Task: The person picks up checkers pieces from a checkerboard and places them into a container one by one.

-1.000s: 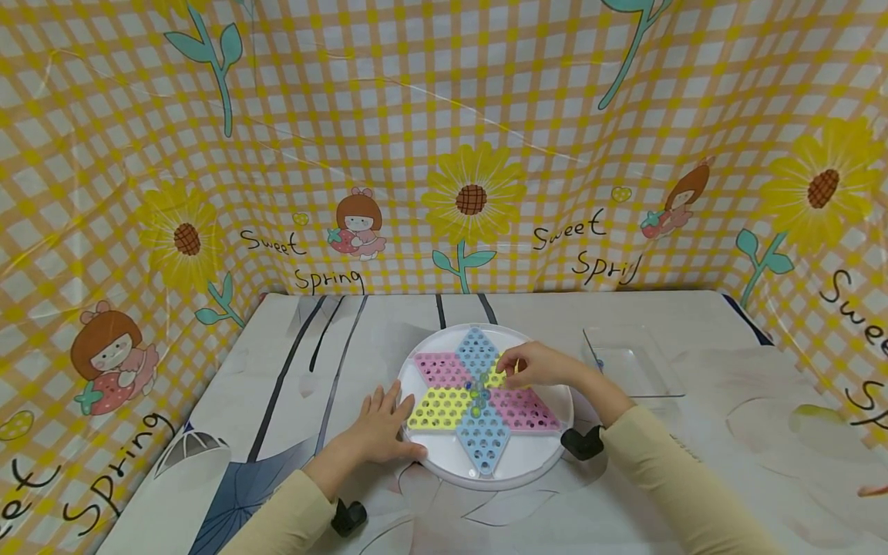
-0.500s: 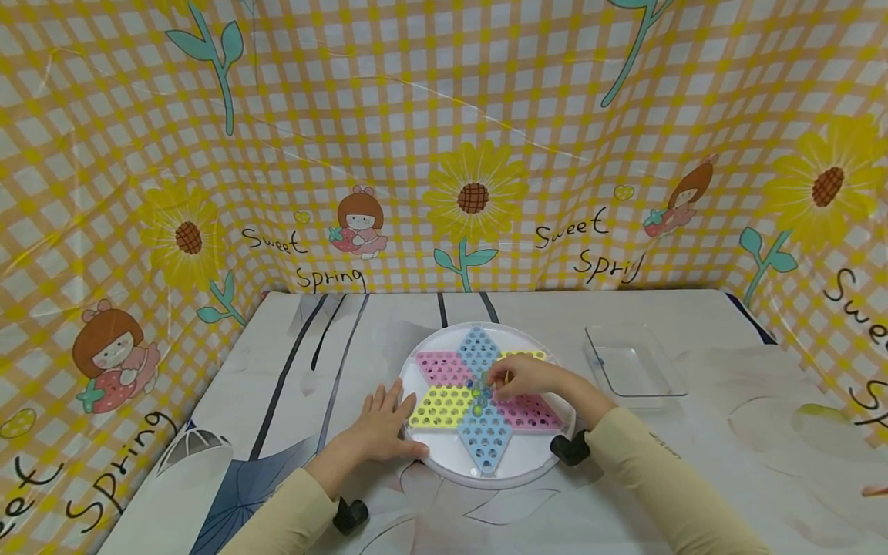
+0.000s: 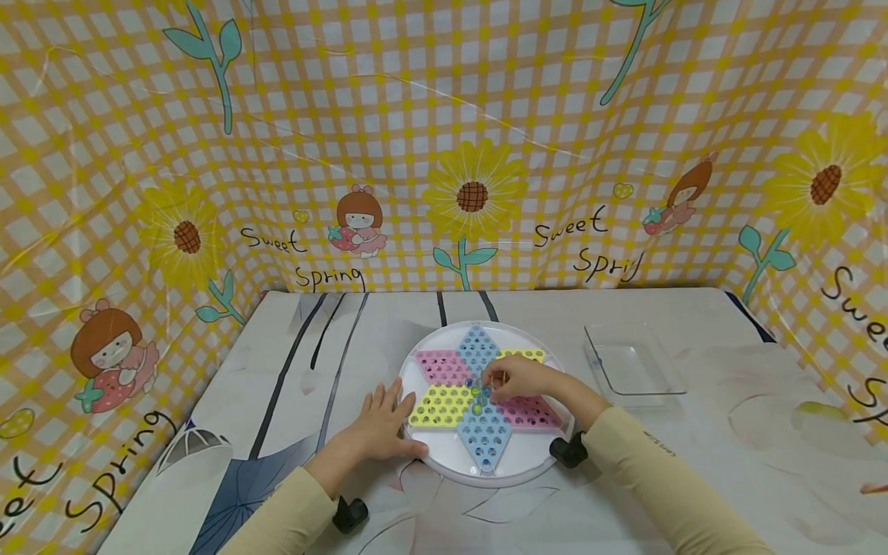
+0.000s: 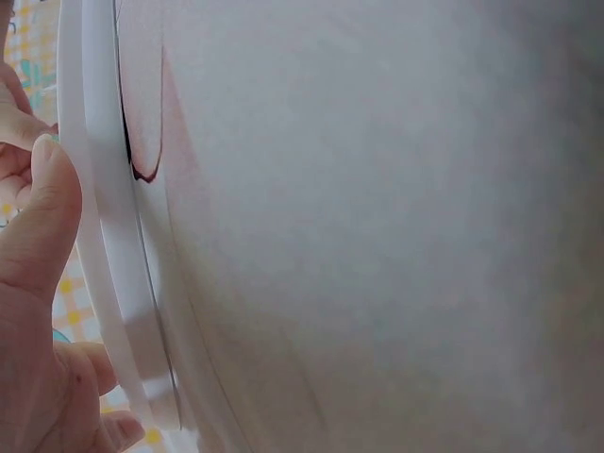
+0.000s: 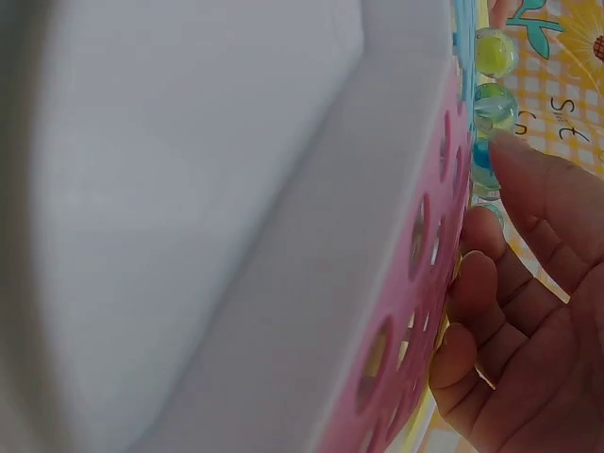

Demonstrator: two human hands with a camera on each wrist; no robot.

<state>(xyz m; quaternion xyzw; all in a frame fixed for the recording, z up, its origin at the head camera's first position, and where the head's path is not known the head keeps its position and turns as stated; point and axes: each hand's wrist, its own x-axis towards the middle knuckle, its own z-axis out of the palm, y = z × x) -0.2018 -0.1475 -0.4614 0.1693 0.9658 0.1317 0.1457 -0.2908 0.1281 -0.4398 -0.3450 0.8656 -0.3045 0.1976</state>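
In the head view, a round white Chinese checkers board with a pink, yellow and blue star lies on the table. Several glass marbles cluster at its centre. My right hand reaches over the right side of the star and pinches at this cluster. The right wrist view has its thumb and index finger about a blue marble, with a yellow-green marble and a clear green one just beyond. My left hand rests at the board's left rim, fingers spread, thumb along the edge.
A clear square dish stands right of the board, with a small blue thing at its left side. Black wrist cameras sit under both forearms. A checked cloth hangs behind and at both sides of the table.
My right hand has moved from the yellow point at the upper right, inward and toward the marbles at the board's centre. The left hand stays at the rim.
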